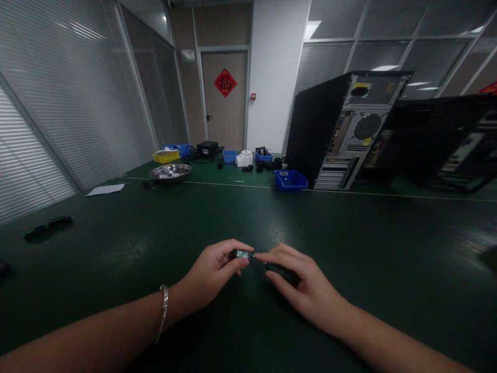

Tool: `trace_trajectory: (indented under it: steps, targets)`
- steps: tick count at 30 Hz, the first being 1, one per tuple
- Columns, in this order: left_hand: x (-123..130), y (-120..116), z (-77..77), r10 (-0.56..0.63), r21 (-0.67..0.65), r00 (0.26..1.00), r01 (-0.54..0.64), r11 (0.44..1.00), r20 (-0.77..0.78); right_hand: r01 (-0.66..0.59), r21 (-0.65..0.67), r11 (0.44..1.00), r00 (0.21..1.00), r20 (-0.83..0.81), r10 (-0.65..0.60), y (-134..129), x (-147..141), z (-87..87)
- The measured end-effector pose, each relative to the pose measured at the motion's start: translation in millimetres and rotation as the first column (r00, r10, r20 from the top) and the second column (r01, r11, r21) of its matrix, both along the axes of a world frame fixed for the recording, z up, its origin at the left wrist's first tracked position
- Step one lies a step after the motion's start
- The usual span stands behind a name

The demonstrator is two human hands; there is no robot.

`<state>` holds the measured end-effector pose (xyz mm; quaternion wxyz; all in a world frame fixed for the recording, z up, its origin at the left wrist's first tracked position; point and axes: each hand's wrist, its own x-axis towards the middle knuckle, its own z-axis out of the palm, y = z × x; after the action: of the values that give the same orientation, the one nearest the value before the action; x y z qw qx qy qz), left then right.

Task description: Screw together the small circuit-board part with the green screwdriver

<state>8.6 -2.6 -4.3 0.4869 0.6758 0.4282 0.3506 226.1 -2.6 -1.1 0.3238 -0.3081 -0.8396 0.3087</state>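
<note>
"What's the left hand (213, 268) doing?"

"Pinching a small green circuit board (243, 254) between thumb and fingers, just below the middle of the frame, over the dark green desk (217, 215)."

"And the right hand (306, 280)?"

"Its thumb and index finger stand apart, the index fingertip right at the board's near end; whether it presses there, I can't tell."

"Gripping anything?"

"A dark object (285, 271) shows under its palm, too shadowed to identify, so I can't say whether the fingers close on it."
</note>
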Motion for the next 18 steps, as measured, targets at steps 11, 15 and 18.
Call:
trace_trajectory:
  steps: [11, 15, 18]
  targets:
    - [0.7, 2.8, -3.1, -0.092, -0.180, 0.974, 0.131, 0.975, 0.208, -0.060, 0.013, 0.998, 0.998, 0.002, 0.060, -2.2, -1.6, 3.0]
    - [1.4, 3.2, -5.0, -0.068, -0.145, 0.976, 0.099, 0.984, 0.206, -0.021, 0.025, 0.999, 0.999, -0.024, 0.022, -0.7, -1.0, 0.8]
    - [2.3, 2.3, -6.4, -0.055, -0.140, 0.978, 0.084, 0.987, 0.203, 0.039, 0.038, 0.998, 0.998, -0.047, -0.037, 0.8, 0.2, -0.8]
